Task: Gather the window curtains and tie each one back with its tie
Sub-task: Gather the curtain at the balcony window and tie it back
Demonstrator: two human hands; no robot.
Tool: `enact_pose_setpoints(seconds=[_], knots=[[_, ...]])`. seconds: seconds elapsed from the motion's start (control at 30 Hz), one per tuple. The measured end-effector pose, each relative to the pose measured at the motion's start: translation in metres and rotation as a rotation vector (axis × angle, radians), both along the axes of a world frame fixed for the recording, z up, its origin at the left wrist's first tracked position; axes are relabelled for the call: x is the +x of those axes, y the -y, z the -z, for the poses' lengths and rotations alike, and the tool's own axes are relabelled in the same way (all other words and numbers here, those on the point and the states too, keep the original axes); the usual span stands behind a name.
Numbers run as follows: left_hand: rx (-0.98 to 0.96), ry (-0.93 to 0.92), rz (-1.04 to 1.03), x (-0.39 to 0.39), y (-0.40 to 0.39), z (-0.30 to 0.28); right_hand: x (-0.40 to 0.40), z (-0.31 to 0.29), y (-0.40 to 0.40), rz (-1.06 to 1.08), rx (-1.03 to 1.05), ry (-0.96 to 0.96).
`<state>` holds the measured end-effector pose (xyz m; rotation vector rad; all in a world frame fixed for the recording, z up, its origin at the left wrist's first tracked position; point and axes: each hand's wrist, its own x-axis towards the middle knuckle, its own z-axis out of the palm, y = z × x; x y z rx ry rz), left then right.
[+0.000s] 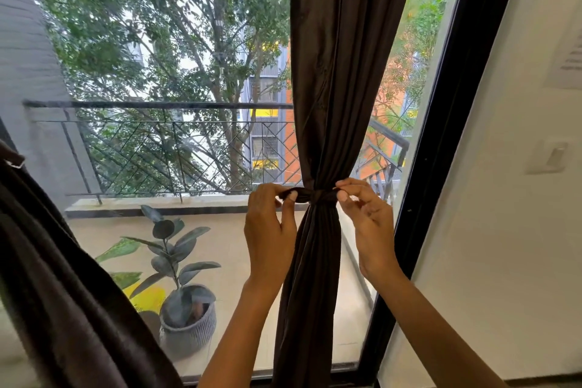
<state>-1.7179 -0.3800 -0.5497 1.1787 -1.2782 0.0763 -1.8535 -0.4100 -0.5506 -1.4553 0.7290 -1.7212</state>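
Pinching the tie (316,194) level across the upright curtain (327,104), left hand (270,230) and right hand (367,224) each hold one end, equally near.

Large window (176,72) with black frame (441,123) filling most of the view; balcony railing (157,105), trees, buildings beyond. Potted rubber plant (185,318) at lower centre-left. White wall (510,230) on the right, bearing light switch (549,157) and paper notice (567,57).
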Motion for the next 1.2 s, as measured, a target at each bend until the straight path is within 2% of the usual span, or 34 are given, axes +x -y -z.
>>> enact_pose_setpoints(seconds=[0.27,0.4,0.53,0.7,0.87,1.2], knots=[[-0.027,-0.19,-0.128,0.007,0.005,0.01,-0.008,0.008,-0.002,-0.106,0.314,0.331],[-0.02,-0.3,-0.1,0.001,0.005,0.014,-0.012,0.007,-0.002,-0.179,0.364,0.408],[-0.001,-0.36,0.113,-0.002,0.006,0.017,-0.014,-0.002,-0.002,-0.142,0.25,0.178],[0.041,-0.362,0.351,-0.02,0.009,0.01,-0.006,-0.003,-0.003,-0.068,0.159,0.048],[0.022,-0.347,0.319,-0.025,0.021,0.007,-0.011,-0.002,0.006,0.073,0.114,-0.107],[0.022,-0.325,0.248,-0.032,0.029,0.009,-0.019,0.003,0.013,0.145,0.085,-0.198]])
